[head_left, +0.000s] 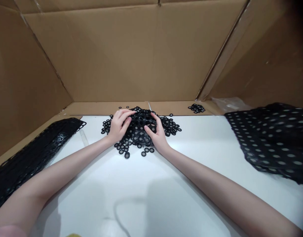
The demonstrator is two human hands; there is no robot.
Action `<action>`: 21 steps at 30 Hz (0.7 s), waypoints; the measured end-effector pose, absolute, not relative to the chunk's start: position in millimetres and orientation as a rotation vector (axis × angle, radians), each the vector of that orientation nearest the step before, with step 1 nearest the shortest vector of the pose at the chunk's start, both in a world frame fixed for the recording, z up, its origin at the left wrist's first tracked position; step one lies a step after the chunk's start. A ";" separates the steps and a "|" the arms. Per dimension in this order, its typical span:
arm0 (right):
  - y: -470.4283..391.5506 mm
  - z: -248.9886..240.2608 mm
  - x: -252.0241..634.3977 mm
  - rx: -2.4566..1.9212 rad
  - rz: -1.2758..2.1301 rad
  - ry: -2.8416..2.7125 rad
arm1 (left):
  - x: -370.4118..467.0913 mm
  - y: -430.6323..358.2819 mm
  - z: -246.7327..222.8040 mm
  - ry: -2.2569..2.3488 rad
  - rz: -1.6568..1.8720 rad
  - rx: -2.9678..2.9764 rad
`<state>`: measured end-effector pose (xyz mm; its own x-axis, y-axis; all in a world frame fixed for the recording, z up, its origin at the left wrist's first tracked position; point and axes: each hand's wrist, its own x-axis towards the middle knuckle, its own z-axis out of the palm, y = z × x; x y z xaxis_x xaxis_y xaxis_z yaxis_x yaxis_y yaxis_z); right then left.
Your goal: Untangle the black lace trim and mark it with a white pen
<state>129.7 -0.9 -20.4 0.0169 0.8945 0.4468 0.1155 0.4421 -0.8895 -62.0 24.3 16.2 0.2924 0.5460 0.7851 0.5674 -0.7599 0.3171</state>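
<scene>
In the head view, a black sheet with round holes (141,135) stands bent up over a heap of loose black rings at the far side of the white table. My left hand (119,125) grips the sheet's upper left side between thumb and fingers. At its right side, my right hand (156,133) holds the sheet with the thumb in front and the index finger at the top edge. Loose black rings (171,126) lie to both sides of the sheet and in front of it. The fingertips are partly lost against the dark material.
A stack of black perforated strips (38,154) lies on the left. Another black perforated sheet (272,141) spreads on the right, near a clear plastic bag (229,103). A small ring pile (196,108) sits on cardboard at the back. Cardboard walls (131,56) enclose the table (112,194).
</scene>
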 end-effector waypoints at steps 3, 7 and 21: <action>0.2 -20.8 129.8 -0.941 0.773 -1.396 | -59.1 18.3 9.6 -0.847 -1.324 -2.663; 1.6 -20.8 130.2 -0.916 0.769 -1.365 | -56.8 23.9 -1.2 -0.762 -1.199 -2.801; -5.6 -15.6 129.6 -0.921 0.813 -1.577 | -57.8 24.8 -7.0 -0.877 -1.302 -2.883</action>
<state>129.6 -5.6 -15.6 -0.1150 0.8843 0.4526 0.1446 0.4657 -0.8731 -57.8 24.8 -7.0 0.5449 0.5229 0.6555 0.4111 -0.8479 0.3346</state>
